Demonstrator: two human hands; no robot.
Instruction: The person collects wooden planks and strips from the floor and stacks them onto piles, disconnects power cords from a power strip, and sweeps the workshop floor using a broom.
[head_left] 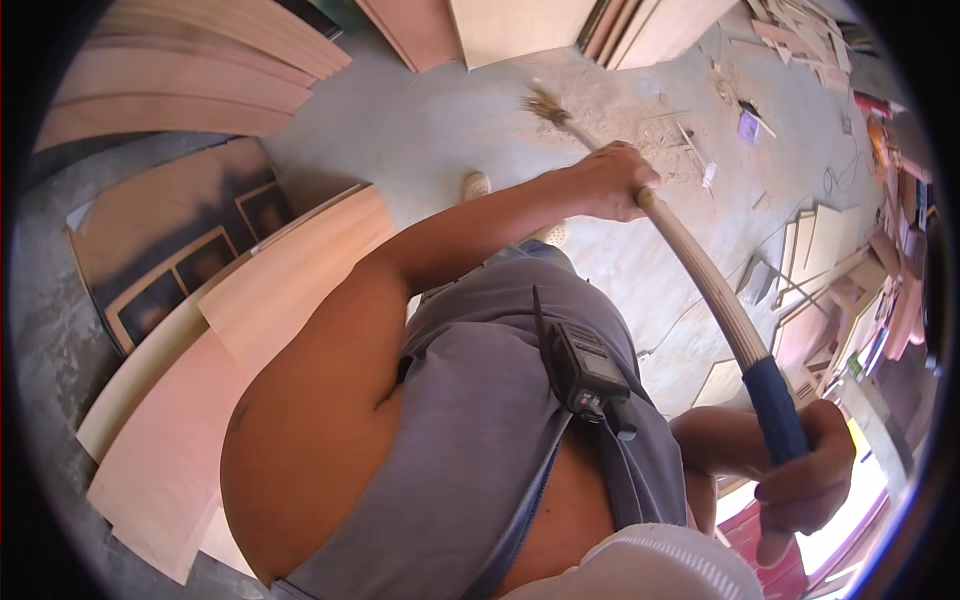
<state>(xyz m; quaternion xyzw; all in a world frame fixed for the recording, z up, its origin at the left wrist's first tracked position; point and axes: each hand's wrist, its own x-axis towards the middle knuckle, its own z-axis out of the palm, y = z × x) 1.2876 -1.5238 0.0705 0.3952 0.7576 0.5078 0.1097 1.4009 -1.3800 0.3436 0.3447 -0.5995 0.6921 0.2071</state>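
A long broom (697, 265) slants across the view, from its frayed straw tip at the far middle to a blue-wrapped end at the lower right. Its ribbed, light handle is held at two places. My left hand (612, 182) is closed round the shaft a short way behind the bristles. Lower down, my right hand (812, 468) wraps the blue grip (775, 410) at the top end. The bristles (546, 104) are over the grey floor, left of scattered sawdust (680, 160); whether they touch it I cannot tell.
Wood panels (530, 30) stand along the far side. More boards (180, 80) and a framed panel (170, 260) lean at the left. Wood offcuts (815, 255) lie at the right, near a cable. A purple item (748, 126) lies among the debris. A black radio (590, 375) hangs on my clothing.
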